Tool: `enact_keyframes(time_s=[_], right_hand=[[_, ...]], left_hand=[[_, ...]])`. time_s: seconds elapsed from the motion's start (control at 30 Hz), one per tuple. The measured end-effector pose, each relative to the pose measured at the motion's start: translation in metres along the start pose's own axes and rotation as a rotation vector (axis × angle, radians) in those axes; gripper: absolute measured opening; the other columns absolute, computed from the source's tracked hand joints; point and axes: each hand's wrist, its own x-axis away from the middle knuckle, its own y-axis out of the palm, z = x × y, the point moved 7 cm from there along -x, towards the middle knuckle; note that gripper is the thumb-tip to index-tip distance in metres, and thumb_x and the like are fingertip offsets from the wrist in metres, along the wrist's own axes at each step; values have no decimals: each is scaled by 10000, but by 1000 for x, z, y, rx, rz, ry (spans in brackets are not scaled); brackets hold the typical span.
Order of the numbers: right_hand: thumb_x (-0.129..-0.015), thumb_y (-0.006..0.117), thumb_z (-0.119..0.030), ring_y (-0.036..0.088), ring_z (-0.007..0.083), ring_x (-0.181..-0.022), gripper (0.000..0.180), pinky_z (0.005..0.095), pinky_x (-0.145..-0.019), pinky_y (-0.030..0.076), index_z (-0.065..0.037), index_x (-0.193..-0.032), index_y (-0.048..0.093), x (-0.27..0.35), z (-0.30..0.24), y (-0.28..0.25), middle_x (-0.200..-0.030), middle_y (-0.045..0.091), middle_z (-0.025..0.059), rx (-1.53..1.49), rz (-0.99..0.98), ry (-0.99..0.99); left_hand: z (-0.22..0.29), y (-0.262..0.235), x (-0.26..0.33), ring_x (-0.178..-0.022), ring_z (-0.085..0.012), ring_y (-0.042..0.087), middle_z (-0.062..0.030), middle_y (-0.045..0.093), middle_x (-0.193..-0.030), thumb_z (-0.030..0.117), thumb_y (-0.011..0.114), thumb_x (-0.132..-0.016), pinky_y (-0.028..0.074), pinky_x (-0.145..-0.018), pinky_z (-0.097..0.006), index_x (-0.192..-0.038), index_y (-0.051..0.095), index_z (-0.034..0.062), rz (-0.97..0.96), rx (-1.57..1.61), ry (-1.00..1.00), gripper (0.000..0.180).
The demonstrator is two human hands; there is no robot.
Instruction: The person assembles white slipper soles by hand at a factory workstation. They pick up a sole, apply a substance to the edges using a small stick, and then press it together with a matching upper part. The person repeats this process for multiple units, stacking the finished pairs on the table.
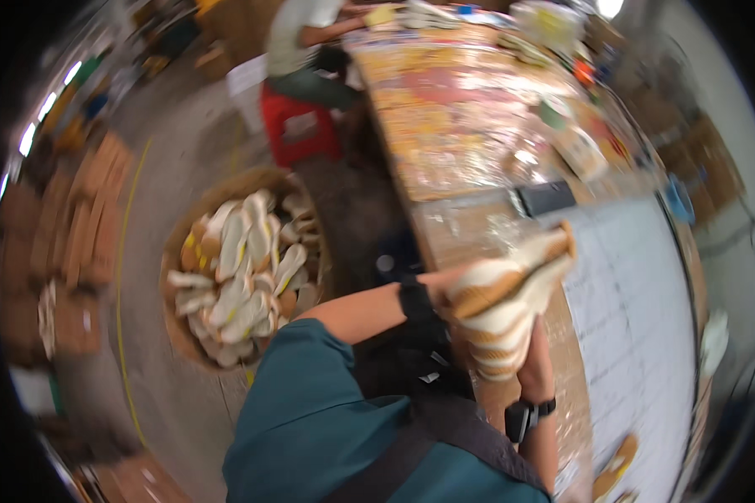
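Note:
In front of my body, over the near edge of the table, I hold a bunch of shoe insoles [512, 310], white with tan undersides, fanned and blurred by motion. My left hand [447, 283] grips them from the left, its fingers mostly hidden behind the bunch. From below, my right hand [537, 356] is closed round their lower right side; its fingers are largely covered too. On the white sheet [633, 318] to the right lies a separate tan-and-white insole [617, 468] near the lower edge.
A large round bin [176, 327] heaped with insoles stands on the floor at my left. A dark phone-like object [547, 198] rests on the film-covered table [445, 109]. A person [310, 50] sits on a red stool [300, 134] at the far left side. Cardboard [84, 210] is stacked far left.

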Motion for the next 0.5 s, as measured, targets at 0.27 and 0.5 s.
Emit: enact_keyframes(time_s=[0.27,0.5], right_hand=[[-939,282,-309,469,164,-1054,442,287,-881,399,-8,-1259,333,13,7,47,-1198,457,84,233,-37,127],[-922,311,-228,493,183,-1031,387,284,-876,400,44,-1184,397,-42,24,156,-1138,494,133,416,-262,172]], left_hand=[[-7,-20,48,-1016,-100,493,-53,490,-1159,208,358,-925,396,-877,-224,-1211,404,13,351,149,173,350],[54,-30,175,-1056,-190,480,-90,521,-1127,431,280,-909,345,-941,-339,-1152,457,23,399,491,763,507]])
